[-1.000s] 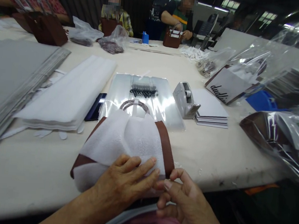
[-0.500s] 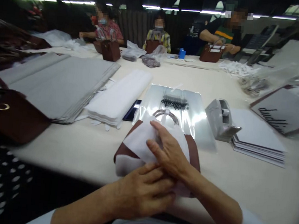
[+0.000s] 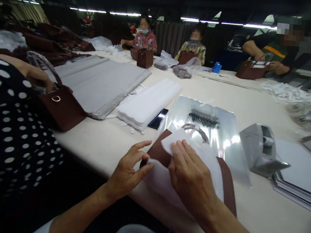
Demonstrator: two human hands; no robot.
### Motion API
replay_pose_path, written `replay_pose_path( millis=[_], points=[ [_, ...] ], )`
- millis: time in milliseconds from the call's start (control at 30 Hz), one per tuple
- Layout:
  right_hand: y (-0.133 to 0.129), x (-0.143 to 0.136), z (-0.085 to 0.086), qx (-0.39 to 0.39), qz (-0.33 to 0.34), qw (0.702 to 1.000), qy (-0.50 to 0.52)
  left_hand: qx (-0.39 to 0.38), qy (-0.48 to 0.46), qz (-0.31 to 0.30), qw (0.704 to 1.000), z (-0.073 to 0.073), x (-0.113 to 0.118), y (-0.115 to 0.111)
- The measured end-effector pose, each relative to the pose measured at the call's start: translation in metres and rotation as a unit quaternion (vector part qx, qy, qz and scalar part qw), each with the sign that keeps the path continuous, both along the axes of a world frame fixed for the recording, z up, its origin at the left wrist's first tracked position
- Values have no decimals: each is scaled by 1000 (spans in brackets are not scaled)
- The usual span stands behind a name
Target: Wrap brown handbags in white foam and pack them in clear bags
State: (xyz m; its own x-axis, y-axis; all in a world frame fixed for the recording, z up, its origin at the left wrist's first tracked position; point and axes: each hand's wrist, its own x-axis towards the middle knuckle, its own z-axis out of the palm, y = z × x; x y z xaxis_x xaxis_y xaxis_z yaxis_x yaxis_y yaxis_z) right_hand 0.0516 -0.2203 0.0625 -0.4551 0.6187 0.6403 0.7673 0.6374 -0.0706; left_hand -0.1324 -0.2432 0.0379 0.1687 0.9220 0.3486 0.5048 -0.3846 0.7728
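Note:
A brown handbag [image 3: 228, 187] lies at the table's near edge, its ring-shaped handle [image 3: 202, 133] wrapped and pointing away from me. White soft wrapping sheet [image 3: 159, 179] covers much of its upper face, with brown showing at both sides. My left hand [image 3: 129, 170] is at the bag's left side, the thumb and a finger closing on the sheet's edge while the index finger stays extended. Flat across the sheet in the middle of the bag rests my right hand [image 3: 194, 173], its fingers stretched out together. The bag's lower part is hidden under my right forearm.
Beyond the bag lie clear plastic bags [image 3: 233, 124], a phone [image 3: 158, 118] and stacked white sheets [image 3: 148, 103]. A tape dispenser [image 3: 262, 148] stands right. At left, a co-worker in polka dots [image 3: 8, 124] touches another brown handbag [image 3: 62, 109]. Several people work across the table.
My view has turned left. My left hand has moved from beneath the right hand to the bag's left edge. The right hand has flattened on the sheet. The co-worker's hand now shows.

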Motion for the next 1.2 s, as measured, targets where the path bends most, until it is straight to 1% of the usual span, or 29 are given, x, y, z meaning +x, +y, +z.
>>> replay_pose_path(
  millis=[67, 133, 233, 367, 467, 600, 733, 833, 900, 933, 967, 1033, 1067, 1100, 1133, 1167, 1200],
  points=[
    [-2, 1, 4, -26, 15, 998, 58, -42, -22, 7, 999, 2, 3, 5],
    [-4, 1, 4, -61, 42, 993, 95, -80, -41, 12, 996, 2, 6, 9],
    [-8, -1, -5, -68, 94, 990, 86, -100, -59, 7, 993, 4, 7, 16],
    [-11, -2, -18, -28, 167, 986, 6, -131, -72, -7, 989, 5, 6, 24],
    [-11, 0, -19, -16, 210, 975, -71, -163, -82, -3, 983, 2, 2, 27],
    [-14, 1, -17, -16, 214, 963, -161, -174, -96, 1, 980, -7, 0, 24],
    [-19, -3, -14, -10, 214, 951, -221, -166, -111, 18, 980, -12, 2, 17],
    [-21, -5, -15, -5, 215, 948, -233, -130, -103, 64, 984, -10, 4, 13],
    [-20, -6, -19, 0, 217, 951, -220, -61, -61, 83, 993, -8, 3, 11],
    [-20, -6, -20, 3, 212, 954, -211, -6, -23, 68, 997, -8, 1, 10],
    [-19, -7, -22, 3, 207, 958, -200, 57, 20, 35, 998, -9, -1, 9],
    [-19, -6, -19, -9, 197, 965, -173, 170, 94, -50, 980, -13, -6, 5],
    [-19, -5, -14, -27, 197, 968, -154, 207, 119, -82, 968, -16, -10, 3],
    [-18, -2, -7, -58, 214, 966, -132, 231, 134, -100, 959, -19, -13, 1],
    [-17, 3, 1, -106, 237, 960, -105, 236, 150, -103, 955, -22, -15, -1],
    [-13, 10, 10, -161, 260, 950, -62, 243, 154, -101, 952, -26, -18, 0],
    [-8, 20, 20, -215, 266, 940, 1, 242, 156, -111, 951, -29, -19, 2]
  ],
)
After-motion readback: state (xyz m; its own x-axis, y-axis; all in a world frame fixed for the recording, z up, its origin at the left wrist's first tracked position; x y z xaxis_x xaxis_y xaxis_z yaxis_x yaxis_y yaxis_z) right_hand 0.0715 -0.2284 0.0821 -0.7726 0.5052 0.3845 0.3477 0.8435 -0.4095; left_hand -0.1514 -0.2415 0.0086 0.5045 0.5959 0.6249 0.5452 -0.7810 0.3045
